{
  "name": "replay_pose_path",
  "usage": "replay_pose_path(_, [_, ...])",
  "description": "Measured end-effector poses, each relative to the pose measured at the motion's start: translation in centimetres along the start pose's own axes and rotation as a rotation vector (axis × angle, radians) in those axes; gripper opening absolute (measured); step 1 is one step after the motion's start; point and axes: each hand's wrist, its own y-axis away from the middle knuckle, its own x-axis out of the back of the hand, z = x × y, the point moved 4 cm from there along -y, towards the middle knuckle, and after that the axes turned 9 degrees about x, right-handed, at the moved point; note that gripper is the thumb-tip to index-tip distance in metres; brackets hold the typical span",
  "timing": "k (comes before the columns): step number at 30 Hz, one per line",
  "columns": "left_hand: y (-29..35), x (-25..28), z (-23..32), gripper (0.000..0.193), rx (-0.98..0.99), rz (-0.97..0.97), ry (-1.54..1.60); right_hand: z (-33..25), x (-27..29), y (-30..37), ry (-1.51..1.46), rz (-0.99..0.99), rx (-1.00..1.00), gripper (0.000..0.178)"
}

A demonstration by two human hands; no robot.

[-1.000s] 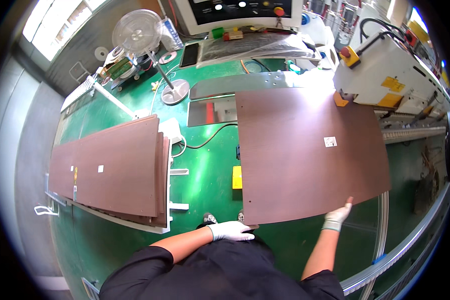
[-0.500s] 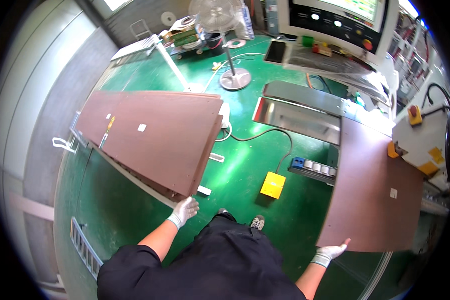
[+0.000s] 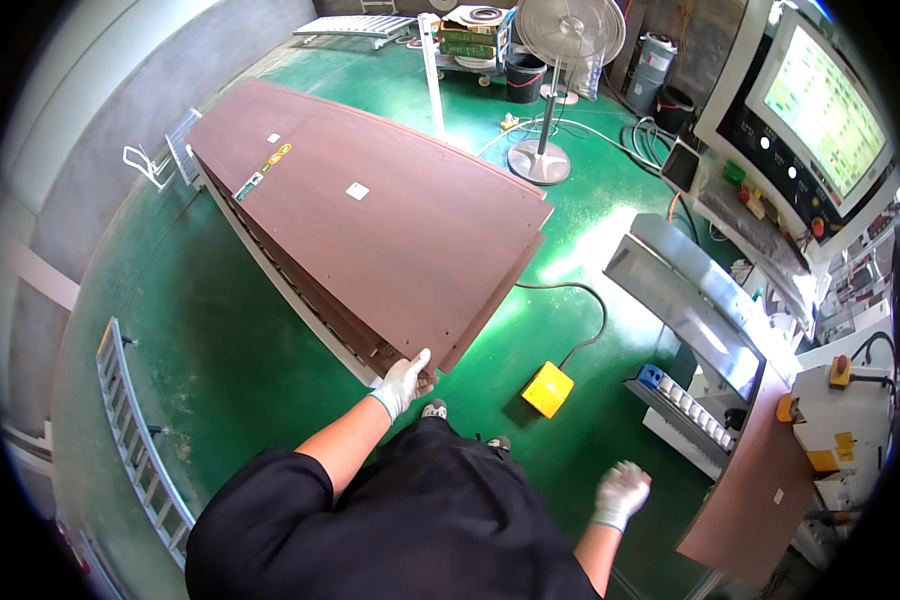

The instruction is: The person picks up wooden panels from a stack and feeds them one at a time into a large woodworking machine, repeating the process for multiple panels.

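My left hand (image 3: pixel 402 386), in a white glove, is closed on the near corner of the top brown panel (image 3: pixel 400 240) of a stack. Its thumb lies on top and its fingers curl under the edge. The top panel sits slightly askew over the ones beneath. My gloved right hand (image 3: pixel 622 492) hangs over the floor with nothing in it, its fingers loosely bent. To its right, apart from it, another brown panel (image 3: pixel 748 520) lies at the machine, with a small white label on it.
A yellow foot-switch box (image 3: pixel 548 390) with a cable stands on the green floor. A ladder-like metal frame (image 3: pixel 135 430) lies at left. Beyond the stack are a standing fan (image 3: pixel 542 160) and a loaded cart (image 3: pixel 470 62). A control screen (image 3: pixel 820 110) hangs over the machine's metal table (image 3: pixel 685 300).
My right hand has let go of the panel at the machine and moved away from it. My left hand has taken the stack's corner. The view has turned left.
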Motion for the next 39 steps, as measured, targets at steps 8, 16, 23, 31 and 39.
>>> replay_pose_path(8, [5.2,3.6,-4.2,0.046,0.154,-0.138,-0.175,24.5,-16.2,13.8,1.396,-1.435,-0.005,0.04])
replay_pose_path(16, [6.1,3.1,-3.8,0.061,0.228,-0.347,-0.187,30.6,-16.6,14.0,1.129,-1.082,-0.537,0.056])
replay_pose_path(23, [2.4,9.8,2.1,0.056,-0.216,0.087,-0.157,28.4,-17.5,16.8,0.938,-0.952,-0.359,0.048])
replay_pose_path(31, [-3.2,16.8,10.8,0.078,-0.485,0.442,0.123,16.7,-14.2,13.1,0.673,-0.66,-0.031,0.047])
replay_pose_path(39, [-4.6,23.7,12.4,0.062,-0.303,0.202,0.449,2.8,0.2,9.1,0.462,-0.224,0.282,0.022])
